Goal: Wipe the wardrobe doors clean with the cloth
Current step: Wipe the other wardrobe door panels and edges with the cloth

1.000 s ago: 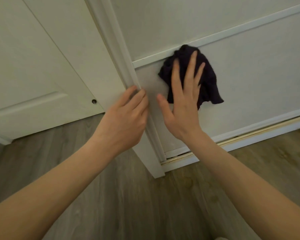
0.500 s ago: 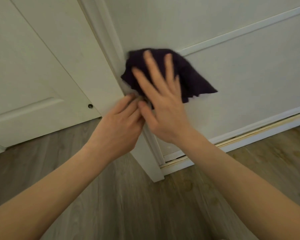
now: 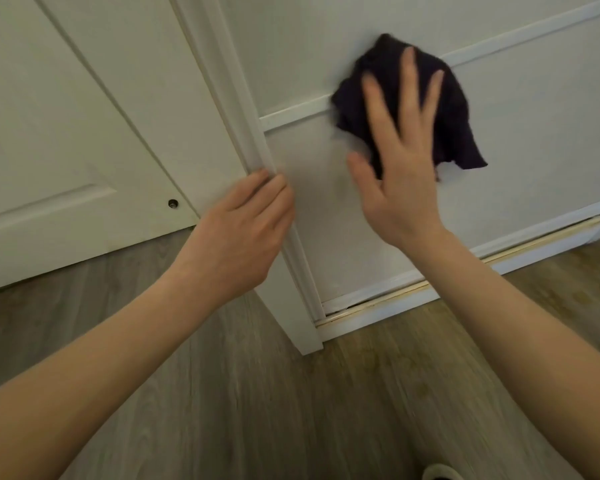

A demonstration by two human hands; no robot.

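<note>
White panelled wardrobe door (image 3: 499, 140) fills right of view above grey wood-grain floor (image 3: 257, 410). Right hand (image 3: 400, 161), fingers spread flat, presses crumpled dark purple cloth (image 3: 454, 133) against the door, over its horizontal moulding strip. Left hand (image 3: 239, 237), fingers together and curled, rests on white door-edge trim (image 3: 246, 126).

Your right hand (image 3: 400, 168) lies flat, fingers spread, pressing the dark cloth (image 3: 444, 109) against the white wardrobe door (image 3: 520, 140) in the upper right of the frame. The cloth overlaps a horizontal moulding strip (image 3: 291, 114). Your left hand (image 3: 239, 233) rests at centre frame, its fingers curled against the vertical door edge (image 3: 243, 129). Wood-look flooring (image 3: 291, 410) fills the lower frame.
</note>
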